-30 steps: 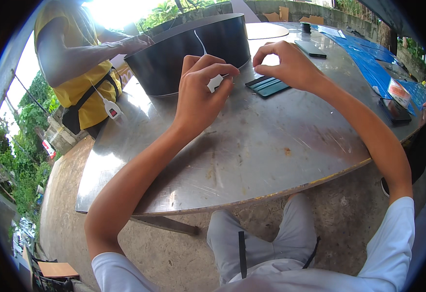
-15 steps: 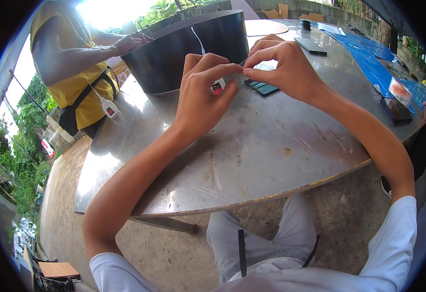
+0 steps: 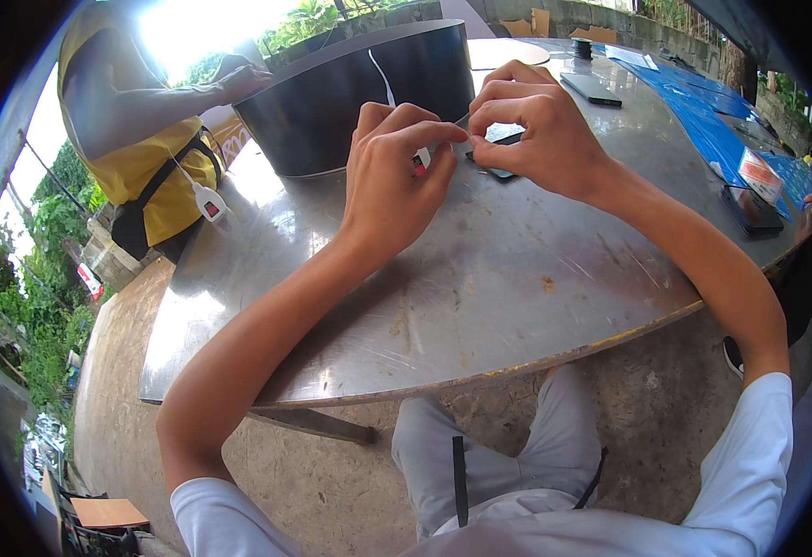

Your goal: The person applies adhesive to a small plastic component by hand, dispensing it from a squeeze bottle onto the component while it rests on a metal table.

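Your left hand (image 3: 395, 176) is half curled, and a small white device (image 3: 425, 157) with a red patch shows in the gap between its thumb and forefinger, seemingly held there over the metal bench (image 3: 480, 297); your fingers hide most of it. Your right hand (image 3: 543, 135) has its thumb and forefinger nearly together in a loop, their tips right beside your left forefinger's tip; you cannot tell whether they pinch anything thin. A dark phone (image 3: 499, 174) lies on the bench beneath your right hand, partly covered. Beyond your left hand stands a black curved band (image 3: 322, 125), with a white cable (image 3: 382, 74) in front of it. At your left, a person in yellow (image 3: 169, 176) reaches to that band.
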The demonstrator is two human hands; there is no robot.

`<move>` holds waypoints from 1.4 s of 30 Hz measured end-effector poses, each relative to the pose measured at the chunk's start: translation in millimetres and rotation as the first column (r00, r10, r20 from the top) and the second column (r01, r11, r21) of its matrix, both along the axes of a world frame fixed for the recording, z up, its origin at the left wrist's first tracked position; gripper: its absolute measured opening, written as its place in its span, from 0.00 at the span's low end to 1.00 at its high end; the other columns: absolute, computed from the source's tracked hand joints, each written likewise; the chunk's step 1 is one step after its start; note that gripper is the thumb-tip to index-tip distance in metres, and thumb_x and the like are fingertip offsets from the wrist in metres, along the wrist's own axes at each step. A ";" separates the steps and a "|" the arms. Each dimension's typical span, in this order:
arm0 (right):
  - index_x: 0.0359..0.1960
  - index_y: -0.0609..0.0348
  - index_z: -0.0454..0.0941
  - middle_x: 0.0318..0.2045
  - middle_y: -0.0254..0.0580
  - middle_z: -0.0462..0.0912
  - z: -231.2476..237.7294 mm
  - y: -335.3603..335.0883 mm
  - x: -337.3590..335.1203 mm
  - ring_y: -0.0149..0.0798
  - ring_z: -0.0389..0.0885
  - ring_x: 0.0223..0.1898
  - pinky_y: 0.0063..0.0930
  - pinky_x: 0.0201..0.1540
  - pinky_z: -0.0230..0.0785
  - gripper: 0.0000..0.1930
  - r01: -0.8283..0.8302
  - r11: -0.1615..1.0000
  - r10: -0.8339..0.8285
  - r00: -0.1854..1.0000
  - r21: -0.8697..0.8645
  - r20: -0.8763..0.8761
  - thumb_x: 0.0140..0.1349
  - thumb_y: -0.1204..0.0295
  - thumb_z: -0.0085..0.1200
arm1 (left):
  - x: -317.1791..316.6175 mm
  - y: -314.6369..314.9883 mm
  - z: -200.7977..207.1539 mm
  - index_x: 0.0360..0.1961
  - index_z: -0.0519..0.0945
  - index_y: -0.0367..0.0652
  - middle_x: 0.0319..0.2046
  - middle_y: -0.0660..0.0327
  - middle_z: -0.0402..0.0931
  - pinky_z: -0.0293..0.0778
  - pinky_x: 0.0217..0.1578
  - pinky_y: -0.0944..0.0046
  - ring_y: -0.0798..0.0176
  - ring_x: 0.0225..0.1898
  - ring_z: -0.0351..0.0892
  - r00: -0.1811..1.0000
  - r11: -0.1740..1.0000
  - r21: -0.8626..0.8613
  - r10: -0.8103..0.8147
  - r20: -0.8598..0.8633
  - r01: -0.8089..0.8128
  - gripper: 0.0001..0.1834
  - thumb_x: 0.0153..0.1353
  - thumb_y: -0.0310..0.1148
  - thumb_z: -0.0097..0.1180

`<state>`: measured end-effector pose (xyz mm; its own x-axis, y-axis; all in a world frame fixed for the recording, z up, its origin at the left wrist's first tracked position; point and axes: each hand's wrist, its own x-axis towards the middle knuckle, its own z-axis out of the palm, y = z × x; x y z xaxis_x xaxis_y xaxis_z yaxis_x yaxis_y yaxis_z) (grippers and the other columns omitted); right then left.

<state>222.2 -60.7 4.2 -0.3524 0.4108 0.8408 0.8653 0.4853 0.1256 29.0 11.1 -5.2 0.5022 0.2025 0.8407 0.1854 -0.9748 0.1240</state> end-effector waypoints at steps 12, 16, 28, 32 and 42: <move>0.23 0.56 0.84 0.31 0.35 0.86 -1.7 1.7 -0.1 0.39 0.79 0.45 0.42 0.59 0.64 0.07 0.024 0.997 -0.028 0.998 -0.078 -0.051 0.51 0.67 0.64 | -0.4 -8.2 1.4 0.37 0.89 0.45 0.37 0.64 0.84 0.68 0.51 0.59 0.58 0.46 0.68 0.994 0.989 -0.111 0.093 -0.059 -0.099 0.10 0.59 0.27 0.56; 0.23 0.57 0.84 0.30 0.35 0.86 -0.1 1.4 -1.3 0.40 0.79 0.45 0.42 0.58 0.66 0.08 0.035 0.994 -0.044 0.995 -0.099 -0.086 0.51 0.66 0.64 | -0.7 -7.6 0.8 0.38 0.89 0.45 0.37 0.64 0.84 0.70 0.47 0.60 0.59 0.45 0.68 0.993 0.992 -0.062 0.110 -0.052 -0.113 0.11 0.59 0.28 0.56; 0.27 0.59 0.87 0.35 0.42 0.87 9.6 10.1 36.1 0.41 0.80 0.47 0.38 0.54 0.71 0.09 0.145 0.981 -0.167 0.967 -0.126 -0.192 0.54 0.65 0.65 | -5.2 2.6 0.6 0.32 0.89 0.43 0.34 0.62 0.84 0.69 0.49 0.58 0.57 0.44 0.71 0.988 0.967 -0.204 0.153 0.001 -0.150 0.09 0.57 0.30 0.56; 0.31 0.59 0.89 0.36 0.42 0.87 3.0 10.2 31.9 0.41 0.81 0.47 0.37 0.54 0.71 0.09 0.074 0.987 -0.091 0.989 -0.145 -0.119 0.56 0.66 0.66 | -3.2 1.5 -0.2 0.33 0.89 0.42 0.36 0.61 0.84 0.70 0.50 0.58 0.56 0.44 0.70 0.994 0.973 -0.208 0.104 0.019 -0.098 0.10 0.57 0.30 0.55; 0.34 0.58 0.90 0.37 0.43 0.88 0.4 -1.2 3.5 0.41 0.81 0.45 0.35 0.52 0.73 0.09 0.002 0.989 -0.016 0.995 -0.150 -0.096 0.57 0.66 0.67 | -5.5 -3.4 1.9 0.41 0.88 0.41 0.41 0.61 0.84 0.70 0.48 0.61 0.59 0.48 0.68 0.997 0.978 -0.204 0.021 -0.071 -0.035 0.13 0.59 0.28 0.54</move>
